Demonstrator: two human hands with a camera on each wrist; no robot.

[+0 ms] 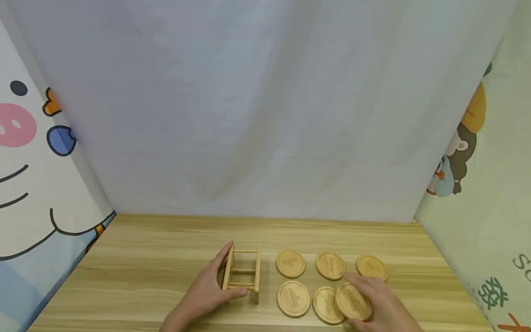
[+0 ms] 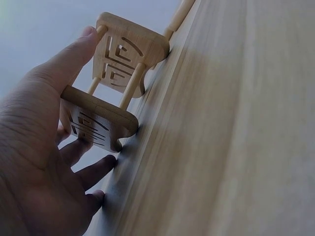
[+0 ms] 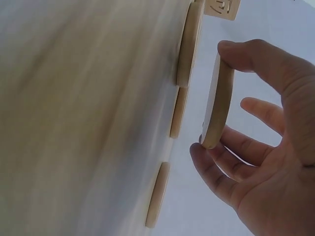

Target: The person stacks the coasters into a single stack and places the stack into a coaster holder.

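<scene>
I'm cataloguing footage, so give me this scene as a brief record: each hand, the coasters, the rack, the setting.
Left hand: grips the wooden coaster rack
Right hand: holds a round wooden coaster, raised off the table
Coasters on table: five; three in the back row, two in the front row
Rack contents: no coasters
Surface: wood-grain tabletop
Backdrop: pale grey cloth
</scene>
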